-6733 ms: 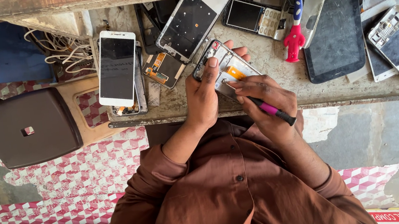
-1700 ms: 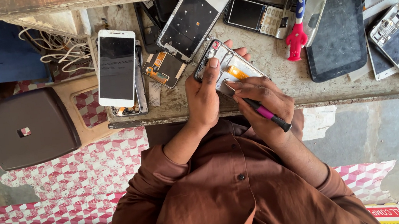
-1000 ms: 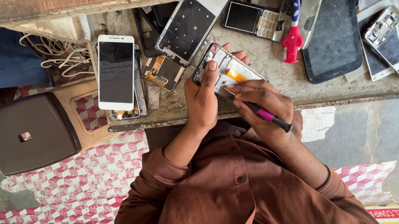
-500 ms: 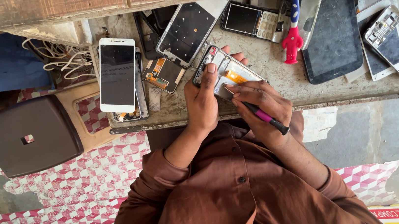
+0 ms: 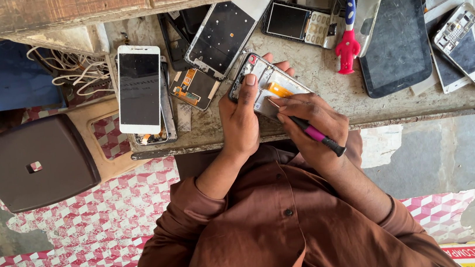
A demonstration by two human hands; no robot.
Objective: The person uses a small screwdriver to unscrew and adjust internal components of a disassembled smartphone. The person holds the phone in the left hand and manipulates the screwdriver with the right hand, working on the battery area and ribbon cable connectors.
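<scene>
My left hand (image 5: 242, 118) grips an opened phone (image 5: 264, 80) with its inner parts and an orange strip showing, thumb pressed on its upper edge. It rests tilted on the stone workbench (image 5: 340, 102). My right hand (image 5: 310, 129) holds a small screwdriver with a pink and black handle (image 5: 320, 136), its tip down on the phone's lower part. Both forearms wear brown sleeves.
A white phone (image 5: 138, 88) lies at the bench's left on other parts. A bare phone frame (image 5: 227, 31), a small keypad phone (image 5: 296, 24), a red brush (image 5: 349, 45), a dark tablet (image 5: 395, 34) and a silver frame (image 5: 467, 47) lie behind. A brown stool (image 5: 35, 163) stands left.
My hands have stayed on the opened phone with only slight shifts of the screwdriver. The view has wobbled a little; nothing else has moved.
</scene>
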